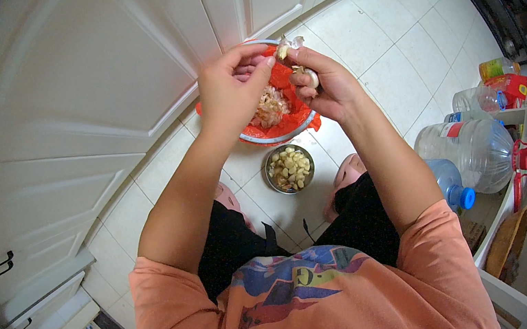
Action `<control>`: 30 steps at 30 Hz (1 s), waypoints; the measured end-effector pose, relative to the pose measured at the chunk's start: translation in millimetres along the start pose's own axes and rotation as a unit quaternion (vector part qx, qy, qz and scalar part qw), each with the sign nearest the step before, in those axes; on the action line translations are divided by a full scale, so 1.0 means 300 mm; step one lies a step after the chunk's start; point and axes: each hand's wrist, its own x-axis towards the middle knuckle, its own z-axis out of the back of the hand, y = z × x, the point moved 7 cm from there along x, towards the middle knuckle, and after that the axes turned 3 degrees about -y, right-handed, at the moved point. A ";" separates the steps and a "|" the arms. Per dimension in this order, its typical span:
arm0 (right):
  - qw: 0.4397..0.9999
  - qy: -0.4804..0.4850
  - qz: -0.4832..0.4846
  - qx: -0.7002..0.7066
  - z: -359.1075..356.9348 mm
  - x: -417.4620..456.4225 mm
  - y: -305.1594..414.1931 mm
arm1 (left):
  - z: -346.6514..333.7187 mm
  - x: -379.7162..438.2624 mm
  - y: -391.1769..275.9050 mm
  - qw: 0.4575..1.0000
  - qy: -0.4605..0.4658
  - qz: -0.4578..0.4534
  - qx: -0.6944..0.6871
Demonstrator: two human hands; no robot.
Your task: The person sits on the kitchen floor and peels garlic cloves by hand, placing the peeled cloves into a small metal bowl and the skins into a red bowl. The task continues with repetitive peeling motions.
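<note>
Between the thumb and forefinger of my right hand (324, 76) is a partly peeled garlic clove (283, 51) with loose papery skin. Another piece of garlic (313, 78) rests in that hand's curled fingers. My left hand (234, 83) is just left of the clove, thumb and forefinger slightly apart, with nothing visible between them. Both hands are above a round bin (280, 138) with a pale rim and a red plastic bag liner (282, 75). Garlic skins (271, 108) are heaped inside it. Nearer me, a round metal bowl (271, 187) of peeled garlic cloves (290, 165) stands on the floor.
White cabinet doors (69, 66) border the tiled floor (395, 48) ahead and left. Pink shoes (348, 171) flank the bowl. At right are a large clear plastic bottle (471, 156), a blue-capped bottle (446, 181), a white shelf unit (513, 295) and a black rack (506, 8).
</note>
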 end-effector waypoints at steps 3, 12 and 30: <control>1.000 0.001 0.005 -0.003 -0.003 -0.001 -0.003 | -0.013 -0.017 -0.042 0.996 -0.001 -0.080 0.036; 0.998 0.044 -0.005 0.034 -0.027 -0.010 -0.020 | -0.004 -0.025 -0.088 0.978 -0.027 -0.152 0.139; 0.991 0.078 -0.034 -0.105 -0.028 -0.018 0.002 | 0.006 0.019 -0.052 0.972 0.006 -0.148 0.180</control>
